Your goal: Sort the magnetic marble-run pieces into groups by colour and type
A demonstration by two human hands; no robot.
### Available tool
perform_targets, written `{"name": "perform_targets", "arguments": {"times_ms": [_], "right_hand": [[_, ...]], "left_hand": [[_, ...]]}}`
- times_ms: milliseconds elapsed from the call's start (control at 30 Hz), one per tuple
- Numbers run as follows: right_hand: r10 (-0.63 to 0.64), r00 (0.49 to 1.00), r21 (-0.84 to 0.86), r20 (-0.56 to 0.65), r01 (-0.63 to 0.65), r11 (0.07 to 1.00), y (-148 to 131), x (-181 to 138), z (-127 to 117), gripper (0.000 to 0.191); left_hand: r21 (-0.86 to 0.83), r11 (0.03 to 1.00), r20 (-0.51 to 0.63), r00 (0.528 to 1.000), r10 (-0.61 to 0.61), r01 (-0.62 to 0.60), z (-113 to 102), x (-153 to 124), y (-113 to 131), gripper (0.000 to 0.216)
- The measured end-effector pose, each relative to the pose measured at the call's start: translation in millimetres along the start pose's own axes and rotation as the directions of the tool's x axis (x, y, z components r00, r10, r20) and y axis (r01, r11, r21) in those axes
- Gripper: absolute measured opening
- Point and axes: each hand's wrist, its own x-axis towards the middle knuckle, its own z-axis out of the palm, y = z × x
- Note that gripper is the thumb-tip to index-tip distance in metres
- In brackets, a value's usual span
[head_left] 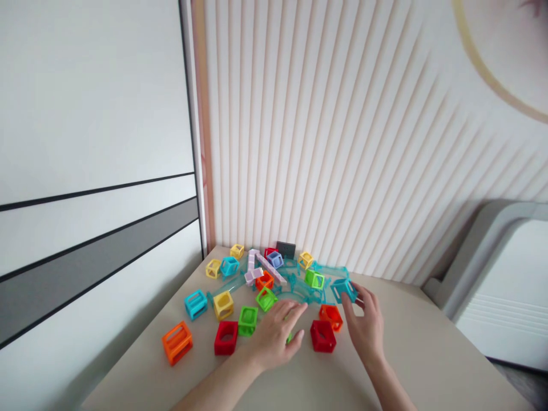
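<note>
My left hand (278,334) rests palm down on the beige table (428,354), its fingers curled over a small green piece (289,337) that is mostly hidden. My right hand (367,319) pinches a clear teal block (343,289) at the end of a curved teal track piece (299,288). Between the two hands lie a red hollow cube (322,335) and an orange one (331,317).
Several hollow cubes in orange (177,342), red (226,337), green (248,319), yellow (223,305) and blue (196,303) are scattered left of my hands. Lilac track pieces (262,266) and a dark block (285,249) lie by the ribbed wall (342,142). A grey-framed unit (492,251) stands at right.
</note>
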Motion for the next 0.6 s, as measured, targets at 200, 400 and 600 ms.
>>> {"name": "perform_targets", "arguments": {"times_ms": [200,400,600], "right_hand": [[-0.267,0.959,0.18,0.099,0.247,0.952,-62.1,-46.5,18.2,0.027],[-0.138,0.97,0.296,0.2,0.075,0.952,-56.2,-62.3,29.1,0.052],[-0.211,0.91,0.38,0.356,0.065,0.923,-54.4,-50.9,14.1,0.053]], "left_hand": [[-0.115,0.993,-0.153,0.988,-0.013,-0.005,9.3,-7.7,-6.5,0.074],[-0.122,0.993,-0.229,0.973,-0.036,0.008,12.4,-8.7,-8.0,0.065],[-0.034,0.999,-0.241,0.971,0.006,-0.015,7.8,-9.1,-6.7,0.065]]}}
